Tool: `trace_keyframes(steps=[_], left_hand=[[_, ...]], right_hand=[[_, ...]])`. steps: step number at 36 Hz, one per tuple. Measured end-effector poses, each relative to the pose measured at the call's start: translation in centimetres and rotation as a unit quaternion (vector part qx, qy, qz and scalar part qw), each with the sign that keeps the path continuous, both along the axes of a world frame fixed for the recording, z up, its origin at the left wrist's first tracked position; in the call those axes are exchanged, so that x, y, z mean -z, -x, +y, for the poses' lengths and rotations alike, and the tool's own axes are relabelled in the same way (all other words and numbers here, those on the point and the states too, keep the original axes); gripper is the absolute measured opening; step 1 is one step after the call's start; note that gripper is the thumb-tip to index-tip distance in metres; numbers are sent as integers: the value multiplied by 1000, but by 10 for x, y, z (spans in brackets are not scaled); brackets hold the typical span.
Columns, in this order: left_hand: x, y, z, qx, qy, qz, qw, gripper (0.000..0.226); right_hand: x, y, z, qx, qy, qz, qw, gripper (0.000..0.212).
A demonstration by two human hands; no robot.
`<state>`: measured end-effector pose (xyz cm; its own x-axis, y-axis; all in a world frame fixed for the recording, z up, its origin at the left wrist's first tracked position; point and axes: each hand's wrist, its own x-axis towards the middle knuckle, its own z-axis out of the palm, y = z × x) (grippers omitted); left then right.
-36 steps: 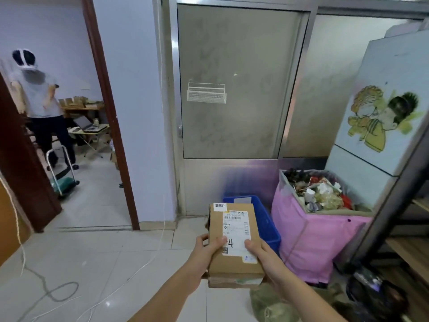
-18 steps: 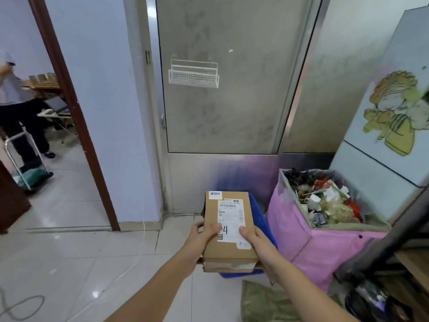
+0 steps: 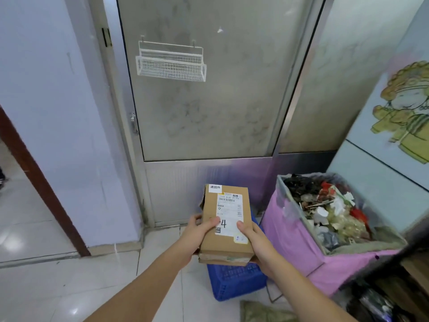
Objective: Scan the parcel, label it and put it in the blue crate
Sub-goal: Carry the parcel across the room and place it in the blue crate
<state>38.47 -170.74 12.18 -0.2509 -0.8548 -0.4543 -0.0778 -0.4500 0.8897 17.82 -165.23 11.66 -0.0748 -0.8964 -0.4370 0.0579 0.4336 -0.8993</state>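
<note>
A brown cardboard parcel [image 3: 226, 242] with a white shipping label and a small white sticker at its far corner is held flat in front of me. My left hand [image 3: 197, 233] grips its left side, thumb on the label. On the right side my right hand [image 3: 254, 238] grips it, thumb on top too. The parcel hangs directly above the blue crate [image 3: 234, 280], which stands on the floor and is mostly hidden behind the parcel; its near wall shows below.
A pink-lined bin [image 3: 299, 238] full of rubbish stands right of the crate. A metal door with frosted glass [image 3: 204, 101] and a wire basket [image 3: 170, 63] is ahead. An open doorway lies to the left, a shelf frame at the right.
I have stepped closer to the door and the crate; the parcel, still in both hands, now hangs over the crate. The person in the other room is out of view.
</note>
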Motion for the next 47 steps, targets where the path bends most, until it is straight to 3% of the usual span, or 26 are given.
trace_keyframes(steps=[6, 16, 29, 33, 37, 43, 47], left_hand=[[12, 30, -79, 45, -13, -18, 999, 80], [48, 103, -198, 84, -30, -5, 996, 91], [143, 165, -340, 71, -98, 31, 992, 70], [205, 178, -383, 96, -142, 36, 985, 55], [289, 192, -426, 103, -150, 27, 983, 60], [462, 207, -471, 109, -181, 17, 977, 58], [570, 212, -485, 91, -213, 5, 973, 50]], right_hand=[[20, 26, -59, 40, -20, -31, 999, 76], [62, 99, -175, 71, -15, -31, 997, 65], [142, 170, -331, 104, -88, 14, 991, 88], [197, 180, -371, 122, -116, 23, 986, 88], [277, 190, -409, 138, -136, 33, 980, 80], [444, 200, -460, 126, -200, 19, 971, 44], [550, 201, -479, 99, -252, 19, 962, 38]])
